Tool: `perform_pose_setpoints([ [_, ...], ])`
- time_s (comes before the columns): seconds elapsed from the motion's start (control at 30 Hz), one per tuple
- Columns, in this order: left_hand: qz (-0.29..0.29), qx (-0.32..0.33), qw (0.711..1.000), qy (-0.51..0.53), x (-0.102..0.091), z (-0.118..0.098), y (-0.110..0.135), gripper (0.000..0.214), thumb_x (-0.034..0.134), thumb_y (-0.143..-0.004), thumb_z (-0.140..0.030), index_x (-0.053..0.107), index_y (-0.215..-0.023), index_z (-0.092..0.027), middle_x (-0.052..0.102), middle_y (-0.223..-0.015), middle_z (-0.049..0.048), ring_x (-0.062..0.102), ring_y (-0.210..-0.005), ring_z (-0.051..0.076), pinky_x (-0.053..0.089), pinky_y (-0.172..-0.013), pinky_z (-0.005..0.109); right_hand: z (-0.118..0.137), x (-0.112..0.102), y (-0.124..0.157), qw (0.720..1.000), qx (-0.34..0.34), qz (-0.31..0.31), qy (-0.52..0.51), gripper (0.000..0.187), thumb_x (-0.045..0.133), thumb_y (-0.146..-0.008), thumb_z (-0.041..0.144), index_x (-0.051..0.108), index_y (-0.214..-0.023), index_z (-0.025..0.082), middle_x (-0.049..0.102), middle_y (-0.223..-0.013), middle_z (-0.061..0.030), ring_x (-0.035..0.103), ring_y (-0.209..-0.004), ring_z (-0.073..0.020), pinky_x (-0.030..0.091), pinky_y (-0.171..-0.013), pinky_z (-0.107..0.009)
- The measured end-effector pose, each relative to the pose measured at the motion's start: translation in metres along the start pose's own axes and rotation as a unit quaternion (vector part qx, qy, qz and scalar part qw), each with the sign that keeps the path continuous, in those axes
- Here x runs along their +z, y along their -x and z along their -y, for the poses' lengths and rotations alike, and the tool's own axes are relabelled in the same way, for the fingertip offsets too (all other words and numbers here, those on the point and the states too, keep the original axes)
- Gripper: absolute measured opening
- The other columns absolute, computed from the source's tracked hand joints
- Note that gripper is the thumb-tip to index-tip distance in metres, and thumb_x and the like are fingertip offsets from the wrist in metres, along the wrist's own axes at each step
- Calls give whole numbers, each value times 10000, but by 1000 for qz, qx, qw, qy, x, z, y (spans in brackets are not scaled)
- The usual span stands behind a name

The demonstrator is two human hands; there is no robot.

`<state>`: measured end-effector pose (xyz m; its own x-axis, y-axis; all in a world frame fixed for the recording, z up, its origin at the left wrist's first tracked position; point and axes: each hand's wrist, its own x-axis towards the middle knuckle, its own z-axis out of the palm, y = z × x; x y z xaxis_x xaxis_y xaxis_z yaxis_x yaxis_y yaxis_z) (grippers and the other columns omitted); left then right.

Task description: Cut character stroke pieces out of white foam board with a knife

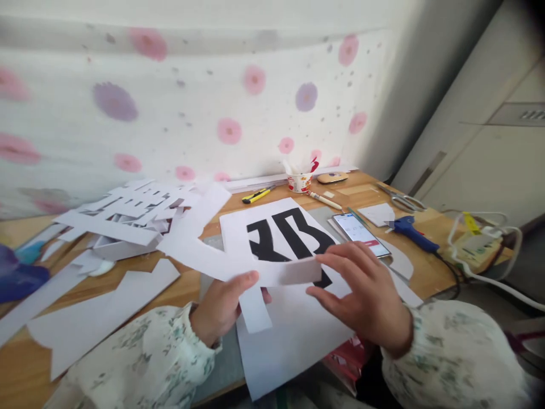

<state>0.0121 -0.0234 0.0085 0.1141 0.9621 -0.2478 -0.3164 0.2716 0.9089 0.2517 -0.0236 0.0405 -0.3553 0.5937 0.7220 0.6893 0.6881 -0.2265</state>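
My left hand (223, 307) is closed on a white cut-out paper strip (221, 258), thumb on top, fingers underneath. The strip runs from upper left to the right across a white sheet (293, 335) printed with a large black character (293, 236). My right hand (361, 292) rests with fingers spread and bent on the strip's right end and the sheet, fingertips pressing down. Both sleeves are pale with a floral print.
A pile of white paper cut-outs (128, 218) lies at the left, larger scraps (97, 318) in front. A smartphone (361, 233), blue glue gun (411, 230), scissors (402, 200), yellow utility knife (256, 196), cup (299, 182) and power strip (472, 244) sit at the back and right.
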Motion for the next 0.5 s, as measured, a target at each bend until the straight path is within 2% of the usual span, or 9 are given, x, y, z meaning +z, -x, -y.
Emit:
perform_pose_setpoints([
  [0.07,50,0,998,-47,-2,6,3,353,762,-696,-465,731,-753,-118,693,-588,85,626,-515,190,492,-469,257,8,0,-3,995,-77,12,66,474,696,-824,449,595,-1160,130,647,-1086,-157,568,-1028,-310,415,-947,-514],
  [0.13,100,24,990,-97,-1,9,7,331,684,-782,-458,736,-742,-134,699,-624,79,632,-566,187,495,-523,259,14,7,-3,987,-107,80,87,589,711,-807,463,540,-1250,114,659,-1084,-143,591,-1002,-308,379,-979,-541],
  [0.2,141,50,980,-133,1,8,10,327,621,-841,-422,730,-704,-146,696,-653,70,633,-622,186,507,-607,270,17,15,-1,979,-113,142,92,618,722,-801,433,507,-1280,108,686,-938,-86,632,-828,-259,447,-845,-464],
  [0.27,166,65,973,-145,3,6,12,352,595,-859,-409,717,-655,-148,683,-652,68,624,-641,183,504,-646,274,17,22,4,973,-119,172,96,564,713,-801,339,499,-1268,105,665,-791,-29,623,-666,-217,436,-634,-372],
  [0.33,165,60,975,-137,4,5,12,336,619,-840,-419,724,-670,-149,680,-651,67,613,-622,179,497,-620,272,16,26,8,972,-127,171,102,489,667,-796,244,502,-1234,100,636,-719,-3,609,-588,-201,367,-522,-339],
  [0.4,135,54,984,-103,5,5,11,238,707,-775,-398,748,-775,-164,707,-716,59,623,-637,179,500,-613,272,16,27,10,972,-133,157,110,445,619,-777,189,505,-1198,98,626,-696,2,610,-568,-197,345,-497,-336],
  [0.5,80,55,995,1,6,4,8,266,798,-677,-353,752,-865,-172,730,-801,62,646,-710,192,513,-664,282,17,28,10,972,-136,146,122,438,588,-736,144,503,-1164,106,615,-670,11,604,-533,-193,334,-478,-337],
])
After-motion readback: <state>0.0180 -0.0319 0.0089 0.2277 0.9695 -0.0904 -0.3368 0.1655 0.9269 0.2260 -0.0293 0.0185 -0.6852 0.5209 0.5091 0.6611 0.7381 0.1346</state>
